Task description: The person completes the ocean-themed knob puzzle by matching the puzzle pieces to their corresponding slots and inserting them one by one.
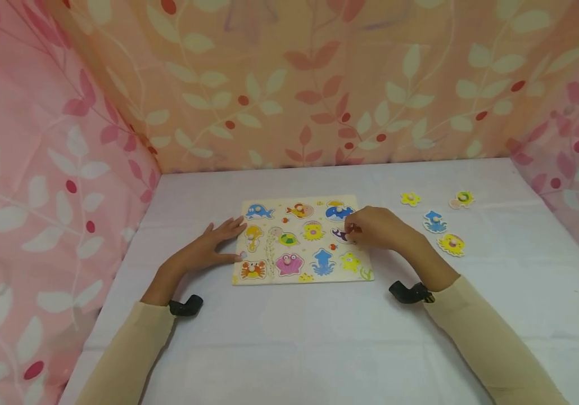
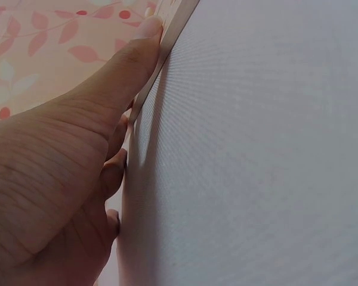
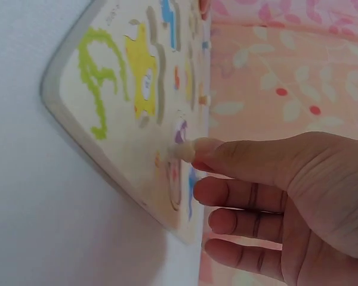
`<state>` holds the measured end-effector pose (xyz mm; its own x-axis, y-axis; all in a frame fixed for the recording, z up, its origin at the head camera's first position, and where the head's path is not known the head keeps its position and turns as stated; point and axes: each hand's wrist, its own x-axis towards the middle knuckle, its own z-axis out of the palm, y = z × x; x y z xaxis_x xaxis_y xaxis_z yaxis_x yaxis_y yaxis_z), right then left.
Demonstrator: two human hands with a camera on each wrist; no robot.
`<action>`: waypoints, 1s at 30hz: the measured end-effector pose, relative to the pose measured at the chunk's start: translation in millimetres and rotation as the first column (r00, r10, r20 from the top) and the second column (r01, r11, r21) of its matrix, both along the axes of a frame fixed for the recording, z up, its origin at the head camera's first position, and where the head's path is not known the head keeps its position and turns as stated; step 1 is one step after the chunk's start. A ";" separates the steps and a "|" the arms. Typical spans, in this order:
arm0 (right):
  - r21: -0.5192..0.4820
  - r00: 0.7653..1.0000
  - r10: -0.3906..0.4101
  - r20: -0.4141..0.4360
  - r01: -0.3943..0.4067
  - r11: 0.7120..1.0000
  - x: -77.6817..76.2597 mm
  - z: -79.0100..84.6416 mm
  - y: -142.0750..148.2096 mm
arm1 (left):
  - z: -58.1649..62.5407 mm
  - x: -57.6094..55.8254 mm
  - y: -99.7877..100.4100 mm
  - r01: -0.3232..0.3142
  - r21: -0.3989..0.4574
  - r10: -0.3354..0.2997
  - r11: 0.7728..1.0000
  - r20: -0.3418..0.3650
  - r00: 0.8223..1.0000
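A wooden peg puzzle board (image 1: 303, 280) with sea-animal pictures lies flat on the table. My right hand (image 1: 378, 228) is over its right side, thumb and fingertips pinching the pale knob (image 3: 182, 152) of a purple sea-animal puzzle piece (image 1: 340, 234), which the hand partly covers. My left hand (image 1: 209, 244) is at the board's left edge, fingers extended; its thumb (image 2: 148, 28) touches the edge. Knobbed pieces sit in the board, among them a crab (image 1: 253, 270), a pink shell (image 1: 289, 264) and a blue whale (image 1: 259, 211). Printed recesses show a squid (image 1: 323, 262) and a starfish (image 1: 350, 261).
Loose pieces lie on the white table (image 1: 289, 343) to the right of the board: a yellow starfish (image 1: 411, 198), a turtle (image 1: 464, 198), a blue squid (image 1: 434, 222) and a yellow octopus (image 1: 451, 244). Leaf-patterned cloth (image 1: 320, 84) encloses the back and sides.
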<state>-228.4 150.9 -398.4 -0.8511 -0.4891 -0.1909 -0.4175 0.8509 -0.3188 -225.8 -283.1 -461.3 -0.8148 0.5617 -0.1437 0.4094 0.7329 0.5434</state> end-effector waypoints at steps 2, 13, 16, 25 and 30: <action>-0.018 1.000 -0.014 -0.020 0.014 1.000 1.1 0.3 4.8 | -1.3 0.3 -1.1 0.002 -0.002 -0.002 1.000 -0.005 1.000; -0.047 0.994 -0.077 -0.072 0.074 0.996 -1.5 23.0 48.9 | -4.8 -0.3 -2.3 -0.012 -0.014 0.013 1.000 0.004 1.000; -0.064 0.993 -0.107 -0.052 0.104 0.993 -3.3 28.2 60.8 | -4.9 0.4 -3.4 -0.012 -0.015 0.012 1.000 -0.001 1.000; -0.137 0.986 -0.162 -0.030 0.156 0.978 -14.6 27.8 113.2 | -5.7 0.2 -3.7 -0.022 -0.025 0.022 0.999 0.008 1.000; -0.143 0.977 -0.215 0.019 0.215 0.966 -18.3 24.3 144.8 | -5.0 -0.3 -3.4 -0.018 -0.020 0.019 1.000 0.006 1.000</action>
<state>-246.6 295.7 -374.1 -0.9387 -0.3173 -0.1348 -0.2287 0.8659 -0.4448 -226.1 -286.5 -466.3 -0.8241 0.5435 -0.1595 0.3924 0.7509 0.5312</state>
